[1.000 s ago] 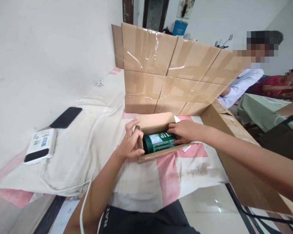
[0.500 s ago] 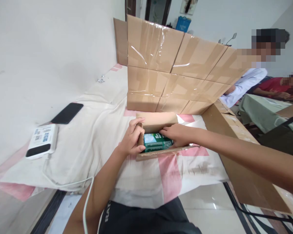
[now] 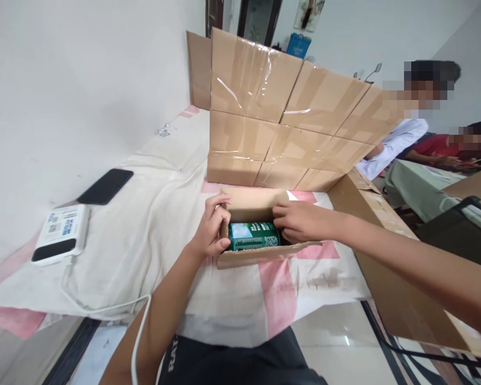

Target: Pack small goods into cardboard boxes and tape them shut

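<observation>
A small cardboard box (image 3: 256, 259) lies on the cloth in front of me with its top open. In it a green can (image 3: 253, 236) with a pale blue patch rests on its side. My left hand (image 3: 212, 227) is closed around the box's left end wall, thumb at the near corner and fingers over the far side. At the can's right end is my right hand (image 3: 296, 220), reaching into the box with its fingers curled. Its fingertips are partly hidden, and I cannot make out what is between them.
Behind the box stands a tall taped cardboard panel (image 3: 256, 133); a cardboard side wall (image 3: 385, 267) is at right. On the left lie a black phone (image 3: 106, 186) and a white power bank (image 3: 62, 232) with a white cable (image 3: 104, 308). Two people are in the right background.
My right hand has drawn back from the can's top to its right end, and its fingers have curled. My left hand keeps its hold on the box. The view has shifted slightly.
</observation>
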Tool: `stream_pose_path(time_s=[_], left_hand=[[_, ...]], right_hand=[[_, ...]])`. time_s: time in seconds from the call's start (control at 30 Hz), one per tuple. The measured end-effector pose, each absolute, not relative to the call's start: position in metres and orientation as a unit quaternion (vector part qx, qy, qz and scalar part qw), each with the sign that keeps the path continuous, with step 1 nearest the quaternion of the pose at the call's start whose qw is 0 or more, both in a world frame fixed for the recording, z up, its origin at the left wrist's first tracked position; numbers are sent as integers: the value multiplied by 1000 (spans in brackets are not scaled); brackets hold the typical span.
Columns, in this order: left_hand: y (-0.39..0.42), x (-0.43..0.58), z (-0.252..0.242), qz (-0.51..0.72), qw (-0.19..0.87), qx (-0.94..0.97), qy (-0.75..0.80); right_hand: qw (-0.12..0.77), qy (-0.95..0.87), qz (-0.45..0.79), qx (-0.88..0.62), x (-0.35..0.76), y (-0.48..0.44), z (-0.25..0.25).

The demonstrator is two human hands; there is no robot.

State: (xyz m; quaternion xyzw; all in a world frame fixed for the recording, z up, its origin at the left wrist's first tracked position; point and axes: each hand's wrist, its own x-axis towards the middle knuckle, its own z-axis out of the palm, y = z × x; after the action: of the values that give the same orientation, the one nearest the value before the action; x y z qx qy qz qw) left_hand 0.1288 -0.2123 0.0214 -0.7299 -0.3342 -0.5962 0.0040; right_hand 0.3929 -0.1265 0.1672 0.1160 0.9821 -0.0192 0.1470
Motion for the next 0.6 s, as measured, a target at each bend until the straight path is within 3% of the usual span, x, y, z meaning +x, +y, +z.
stream_pose_path(time_s=[0.17,0.4,0.47,0.6], left_hand=[[-212,131,20,-595,-30,-728,-339],[-204,130,21,-537,-190,-707,-419],[-198,129,15,-553,-241,-678,-419],[-188,132,4,-623,-276,-633,-368]], right_hand=[[5,976,-140,166,411,-127,170],[49,945,-149,287,459,-133,162],[41,914,-217,339,467,-138,154],[-76,830,-395,387,472,-149,127]])
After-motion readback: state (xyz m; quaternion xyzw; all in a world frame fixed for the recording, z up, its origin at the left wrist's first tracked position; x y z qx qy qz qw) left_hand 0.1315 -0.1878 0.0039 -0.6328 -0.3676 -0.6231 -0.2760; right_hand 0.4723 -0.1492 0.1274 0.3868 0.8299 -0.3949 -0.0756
